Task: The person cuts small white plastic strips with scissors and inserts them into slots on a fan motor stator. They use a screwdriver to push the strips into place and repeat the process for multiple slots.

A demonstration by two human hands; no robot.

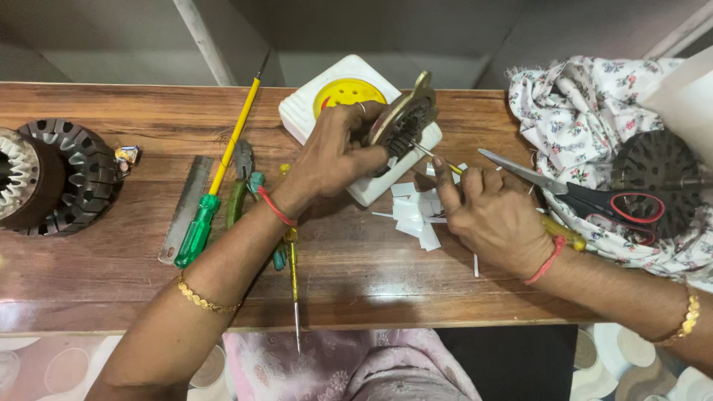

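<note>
My left hand (338,152) grips a round slotted metal stator core (405,119), tilted on edge over a white box with a yellow disc (338,100). My right hand (494,215) holds a thin yellow-handled screwdriver (561,232), and its metal tip reaches into the core's slots. Several small white paper strips (416,215) lie on the wooden table (356,275) between my hands.
A green and yellow screwdriver (215,186), pliers (241,186), a metal ruler (186,208) and another thin screwdriver (295,297) lie at the left. A large stator (56,178) sits far left. Red-handled scissors (594,197) and another dark core (657,174) rest on floral cloth (587,111) at the right.
</note>
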